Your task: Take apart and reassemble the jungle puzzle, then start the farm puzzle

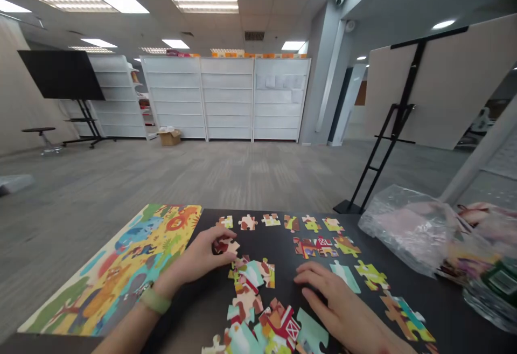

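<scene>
One puzzle piece (231,247) in left hand (198,257)

puzzle pieces (278,324) lie right of a picture sheet (133,273)

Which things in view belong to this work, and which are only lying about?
In the work:
brown-and-pink jigsaw piece in the left hand
multicoloured jigsaw pieces on the black table

Seemingly lying about:
crumpled clear plastic bag
brown cardboard box

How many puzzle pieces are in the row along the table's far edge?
6. From left to right: first piece just beyond the left hand, then second piece, third piece, fourth piece, fifth piece, sixth piece at the right end. The hand might hide more.
</scene>
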Demonstrator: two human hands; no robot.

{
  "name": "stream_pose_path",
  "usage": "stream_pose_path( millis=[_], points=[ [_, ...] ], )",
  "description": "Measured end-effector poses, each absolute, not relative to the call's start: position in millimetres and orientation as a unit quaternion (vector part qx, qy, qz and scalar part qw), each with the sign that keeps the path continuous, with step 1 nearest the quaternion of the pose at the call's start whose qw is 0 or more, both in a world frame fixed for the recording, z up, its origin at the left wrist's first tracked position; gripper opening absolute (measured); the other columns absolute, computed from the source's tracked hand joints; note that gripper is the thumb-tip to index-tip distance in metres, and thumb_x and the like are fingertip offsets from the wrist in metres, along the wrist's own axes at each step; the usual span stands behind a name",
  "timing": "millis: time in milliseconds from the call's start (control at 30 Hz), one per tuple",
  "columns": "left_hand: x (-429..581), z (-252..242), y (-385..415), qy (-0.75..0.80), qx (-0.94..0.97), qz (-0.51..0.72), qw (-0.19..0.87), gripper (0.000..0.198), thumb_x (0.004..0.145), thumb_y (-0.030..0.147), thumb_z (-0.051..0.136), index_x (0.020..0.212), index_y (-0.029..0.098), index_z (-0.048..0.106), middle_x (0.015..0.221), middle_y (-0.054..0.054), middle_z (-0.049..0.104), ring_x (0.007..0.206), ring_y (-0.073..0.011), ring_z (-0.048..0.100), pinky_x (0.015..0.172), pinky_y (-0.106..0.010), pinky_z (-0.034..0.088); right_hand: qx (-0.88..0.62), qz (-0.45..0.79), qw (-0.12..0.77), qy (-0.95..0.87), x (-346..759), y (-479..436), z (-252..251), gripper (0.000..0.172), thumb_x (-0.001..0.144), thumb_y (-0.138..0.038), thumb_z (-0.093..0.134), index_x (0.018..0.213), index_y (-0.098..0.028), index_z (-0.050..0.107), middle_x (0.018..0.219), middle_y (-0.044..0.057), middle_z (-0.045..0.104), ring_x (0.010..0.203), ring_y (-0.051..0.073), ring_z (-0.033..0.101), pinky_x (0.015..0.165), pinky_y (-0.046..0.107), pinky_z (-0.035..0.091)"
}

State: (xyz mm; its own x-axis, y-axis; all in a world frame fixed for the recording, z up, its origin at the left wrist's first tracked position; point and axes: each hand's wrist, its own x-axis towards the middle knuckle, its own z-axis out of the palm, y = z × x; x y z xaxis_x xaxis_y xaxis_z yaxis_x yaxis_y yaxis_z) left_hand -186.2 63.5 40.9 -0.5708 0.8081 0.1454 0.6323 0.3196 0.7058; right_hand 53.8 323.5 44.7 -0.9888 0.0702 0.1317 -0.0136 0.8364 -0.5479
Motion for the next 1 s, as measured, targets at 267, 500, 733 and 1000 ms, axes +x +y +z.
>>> stream_pose_path(
  millis=[267, 500, 733, 1000],
  points=[
    [-199.0, 39.7, 45.2, 0.814, 0.526, 0.243, 0.032, 0.036, 0.082, 0.020, 0.067, 0.117, 0.025, 0.070, 0.131, -0.009, 0.062, 0.126, -0.0324, 0.052, 0.112, -0.051, 0.038, 0.018, 0.244, 0.069, -0.967, 32.3, 312.4, 42.0, 0.035, 0.102, -0.034, 0.046, 0.125, -0.026, 0.071, 0.138, 0.010, 0.063, 0.133, 0.030, 0.053, 0.116, 0.055, 0.039],
    [-159.6, 40.2, 69.2, 0.737, 0.612, 0.273, 0.086, 0.040, 0.091, 0.034, 0.068, 0.131, 0.030, 0.067, 0.138, -0.008, 0.062, 0.125, -0.0289, 0.057, 0.110, -0.042, 0.044, 0.048, 0.141, 0.038, -0.988, -7.2, 300.3, 53.0, 0.040, 0.099, -0.021, 0.047, 0.134, -0.027, 0.065, 0.143, 0.005, 0.063, 0.136, 0.033, 0.048, 0.112, 0.059, 0.037],
    [-159.9, 33.0, 78.1, 0.757, 0.599, 0.251, 0.069, 0.039, 0.096, 0.038, 0.064, 0.134, 0.030, 0.065, 0.129, -0.008, 0.064, 0.116, -0.0288, 0.058, 0.103, -0.042, 0.047, -0.002, 0.131, 0.077, -0.988, -19.1, 311.2, 49.7, 0.041, 0.098, -0.018, 0.045, 0.135, -0.017, 0.061, 0.155, 0.013, 0.051, 0.146, 0.031, 0.039, 0.115, 0.056, 0.034],
    [-168.6, 35.6, 71.9, 0.774, 0.567, 0.259, 0.109, 0.048, 0.086, 0.044, 0.076, 0.130, 0.026, 0.065, 0.114, -0.007, 0.066, 0.105, -0.0266, 0.062, 0.093, -0.036, 0.050, 0.093, 0.216, 0.029, -0.971, -1.9, 283.7, 53.7, 0.046, 0.096, -0.015, 0.048, 0.137, -0.028, 0.062, 0.146, 0.005, 0.061, 0.139, 0.029, 0.045, 0.115, 0.054, 0.033]
  ],
)
